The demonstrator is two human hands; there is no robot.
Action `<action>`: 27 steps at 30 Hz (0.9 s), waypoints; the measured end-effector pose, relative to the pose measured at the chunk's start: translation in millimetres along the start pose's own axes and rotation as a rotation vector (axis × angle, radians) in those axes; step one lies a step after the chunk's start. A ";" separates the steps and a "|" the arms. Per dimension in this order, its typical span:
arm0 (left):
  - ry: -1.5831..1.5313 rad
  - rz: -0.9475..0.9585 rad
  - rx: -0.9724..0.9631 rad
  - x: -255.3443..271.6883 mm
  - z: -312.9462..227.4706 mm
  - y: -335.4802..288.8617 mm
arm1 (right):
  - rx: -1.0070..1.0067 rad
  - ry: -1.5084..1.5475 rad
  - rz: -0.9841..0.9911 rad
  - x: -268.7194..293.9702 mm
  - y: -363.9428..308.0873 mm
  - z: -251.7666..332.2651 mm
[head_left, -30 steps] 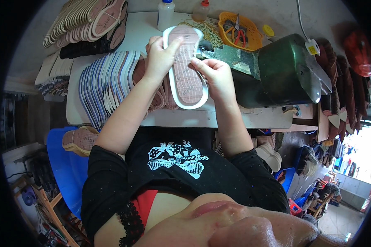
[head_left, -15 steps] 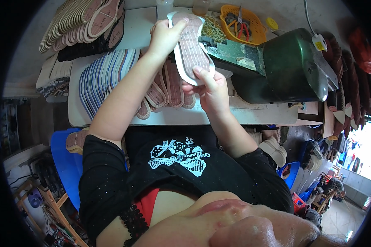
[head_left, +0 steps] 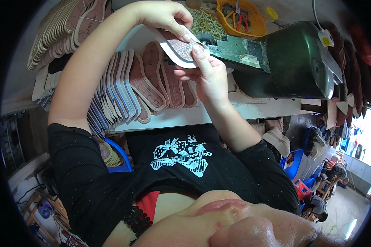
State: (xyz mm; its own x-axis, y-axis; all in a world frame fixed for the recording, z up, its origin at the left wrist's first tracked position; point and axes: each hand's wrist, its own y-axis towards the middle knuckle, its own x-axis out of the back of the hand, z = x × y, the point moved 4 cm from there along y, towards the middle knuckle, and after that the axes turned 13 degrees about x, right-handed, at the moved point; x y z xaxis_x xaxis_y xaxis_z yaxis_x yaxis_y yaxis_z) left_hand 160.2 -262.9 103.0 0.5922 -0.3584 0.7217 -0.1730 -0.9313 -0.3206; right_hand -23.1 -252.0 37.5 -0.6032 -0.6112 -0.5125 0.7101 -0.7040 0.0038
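a: since half a second ago you've tipped the insole (head_left: 180, 50) flatter and swung its toe toward the green sewing machine (head_left: 294, 57).

b: how are my hands?

a: left hand (head_left: 163, 16) pinches the far edge from above, right hand (head_left: 208, 76) pinches the near edge, thumb on top. both closed on it, above the white table (head_left: 218, 113).

b: how do i do this well?

a: keep your fingertips on the white rim and feed it level.

b: room?

a: tight. the machine sits just right, the fanned row of insoles (head_left: 127, 88) just left, the yellow basket (head_left: 239, 18) beyond. the near table edge is open.
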 end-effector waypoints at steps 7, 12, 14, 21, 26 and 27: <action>-0.171 0.336 0.331 1.3 12.5 8.5 | -0.025 0.040 0.073 0.2 -3.6 1.5; -0.204 0.320 0.314 3.1 11.7 7.7 | -0.032 0.003 0.067 0.4 -3.0 2.5; -0.164 0.289 0.312 5.2 9.8 4.3 | -0.049 0.017 0.053 0.6 -2.0 2.9; -0.239 0.140 0.500 -5.8 7.9 -18.4 | -0.073 0.052 0.032 4.4 -0.1 3.9; -0.324 0.074 0.482 -16.7 9.3 -27.7 | -0.047 0.089 0.061 4.4 2.5 5.7; -0.317 0.065 0.469 -18.4 9.1 -28.6 | -0.054 0.080 0.064 4.7 2.8 6.0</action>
State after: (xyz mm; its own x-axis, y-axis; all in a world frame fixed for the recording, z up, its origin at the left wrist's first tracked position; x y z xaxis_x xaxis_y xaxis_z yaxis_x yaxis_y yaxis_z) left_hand 161.4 -229.0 93.3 0.8115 -0.3096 0.4955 0.1086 -0.7534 -0.6485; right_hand -26.1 -259.0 40.3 -0.5265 -0.6223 -0.5792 0.7663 -0.6425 -0.0063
